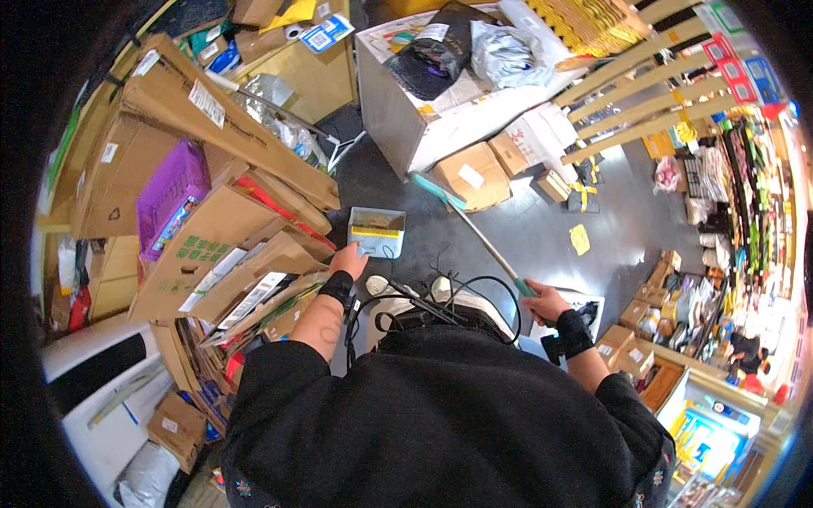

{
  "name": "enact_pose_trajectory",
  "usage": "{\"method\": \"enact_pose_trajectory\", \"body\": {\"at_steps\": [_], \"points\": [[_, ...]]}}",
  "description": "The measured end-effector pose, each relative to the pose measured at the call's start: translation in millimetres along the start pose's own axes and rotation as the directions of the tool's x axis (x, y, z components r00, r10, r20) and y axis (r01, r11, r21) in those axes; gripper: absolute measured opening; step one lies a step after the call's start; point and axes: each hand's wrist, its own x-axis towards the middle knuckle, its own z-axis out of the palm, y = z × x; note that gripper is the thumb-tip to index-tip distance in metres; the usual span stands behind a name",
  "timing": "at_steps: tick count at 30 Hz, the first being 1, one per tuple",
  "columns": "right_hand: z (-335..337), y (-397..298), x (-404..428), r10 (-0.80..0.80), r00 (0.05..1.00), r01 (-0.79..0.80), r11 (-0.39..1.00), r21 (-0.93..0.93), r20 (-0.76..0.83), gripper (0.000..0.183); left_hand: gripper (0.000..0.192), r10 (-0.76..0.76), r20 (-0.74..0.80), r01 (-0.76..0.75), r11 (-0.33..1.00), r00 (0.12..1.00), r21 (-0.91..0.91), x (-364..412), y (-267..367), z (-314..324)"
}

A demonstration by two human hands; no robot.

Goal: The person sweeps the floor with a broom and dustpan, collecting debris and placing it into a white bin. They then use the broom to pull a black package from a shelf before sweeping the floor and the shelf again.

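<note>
My left hand [348, 260], with a black wristband above it, is closed round the handle end of a light blue dustpan [392, 246] that has a yellow comb-like strip and some brown debris inside. My right hand [546, 303] grips the teal end of a long broom handle [486, 243]. The pole slants up and left to the teal broom head [438, 190], which rests on the dark floor beside a cardboard box [475, 176]. The dustpan is left of and below the broom head, apart from it. Black cables [473, 279] hang in front of my body.
Flattened cardboard [209, 247] and a purple plastic basket [170, 190] lean at the left. A white cabinet [387, 108] with bags on top stands ahead. A yellow piece [579, 239] lies on the floor. Parcels [635, 314] are at the right, with a person [749, 352] far off.
</note>
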Motion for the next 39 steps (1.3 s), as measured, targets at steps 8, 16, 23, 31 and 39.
{"method": "enact_pose_trajectory", "body": {"at_steps": [8,16,23,31,39], "points": [[-18.0,56.9,-24.5,-0.030,0.996,0.041,0.988,0.146,-0.079,0.055,0.040,0.000,-0.064,-0.001,1.000,0.998,-0.014,-43.8,-16.3,35.8],[-53.2,153.3,-58.5,0.005,0.996,0.030,0.921,0.387,-0.089,0.056,0.034,-0.073,-0.215,0.048,0.992,0.974,-0.117,-87.4,29.4,40.8],[-40.2,261.8,-65.2,0.045,0.989,-0.018,0.981,0.191,-0.139,0.049,0.032,-0.121,-0.279,0.076,0.983,0.953,-0.169,-119.6,60.3,44.0],[-17.0,283.3,-14.8,0.029,0.999,-0.033,0.996,0.085,0.045,0.061,0.033,-0.149,-0.305,0.090,0.976,0.940,-0.200,-139.2,80.0,23.0],[13.1,185.9,3.3,-0.077,0.995,0.075,0.997,0.034,0.059,0.016,0.028,-0.141,-0.276,0.075,0.968,0.951,-0.238,-108.1,36.9,2.9]]}}
